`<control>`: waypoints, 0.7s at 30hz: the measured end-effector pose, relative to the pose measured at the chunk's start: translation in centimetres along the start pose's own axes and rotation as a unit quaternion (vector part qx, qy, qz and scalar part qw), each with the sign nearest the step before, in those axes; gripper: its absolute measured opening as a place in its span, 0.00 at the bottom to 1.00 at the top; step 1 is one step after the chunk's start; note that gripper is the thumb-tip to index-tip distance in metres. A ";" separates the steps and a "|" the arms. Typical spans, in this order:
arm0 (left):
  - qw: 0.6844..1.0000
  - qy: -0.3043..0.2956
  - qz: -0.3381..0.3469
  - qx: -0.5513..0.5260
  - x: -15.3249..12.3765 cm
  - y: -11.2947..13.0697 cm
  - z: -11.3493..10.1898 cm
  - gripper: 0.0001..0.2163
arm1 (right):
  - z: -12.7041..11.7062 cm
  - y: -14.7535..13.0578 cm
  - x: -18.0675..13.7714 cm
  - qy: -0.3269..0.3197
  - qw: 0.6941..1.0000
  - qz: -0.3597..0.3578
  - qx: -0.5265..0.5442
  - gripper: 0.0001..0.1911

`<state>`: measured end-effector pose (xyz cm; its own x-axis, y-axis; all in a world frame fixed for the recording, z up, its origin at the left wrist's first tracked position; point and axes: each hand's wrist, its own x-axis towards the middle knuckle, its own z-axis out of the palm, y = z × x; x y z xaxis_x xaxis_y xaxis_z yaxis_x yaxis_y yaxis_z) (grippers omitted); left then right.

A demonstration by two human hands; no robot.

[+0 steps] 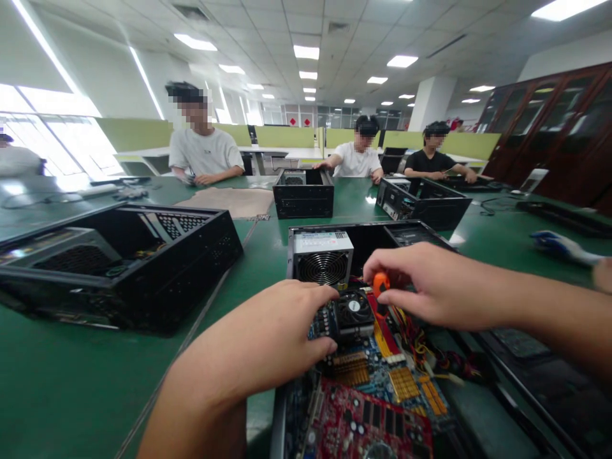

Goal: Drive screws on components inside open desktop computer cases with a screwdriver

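Observation:
An open computer case [373,233] lies in front of me with a blue motherboard [368,376] inside. My right hand [415,284] pinches the orange handle of a screwdriver [381,285], held upright beside the black CPU fan [354,307]. The screwdriver's tip is hidden behind the board's parts. At the fan's left side rests my left hand [291,331], thumb and forefinger apart; its other fingers are hidden. Behind the fan sits a silver power supply [323,258]. Nearest me is a red graphics card [368,421], and bundled cables [449,363] lie to the right of the board.
Another open case [119,274] stands on the green table [48,376] at left. Two more cases, one in the middle [303,197] and one at right [425,204], are farther back. Several people sit around. A gloved hand [567,247] shows at the right edge.

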<state>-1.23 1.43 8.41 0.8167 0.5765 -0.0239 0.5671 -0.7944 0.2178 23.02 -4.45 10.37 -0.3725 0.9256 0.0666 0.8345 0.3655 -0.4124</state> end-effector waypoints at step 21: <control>1.000 -0.007 0.001 -0.004 0.2 0.1 0.3 0.19 | 2.8 2.0 1.1 -0.036 0.992 0.014 -0.124 0.13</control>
<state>-0.91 1.41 8.12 0.8190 0.5726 -0.0376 0.5653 -0.7936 0.2250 23.13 -2.99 7.04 -0.3679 0.9298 -0.0116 0.9159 0.3602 -0.1773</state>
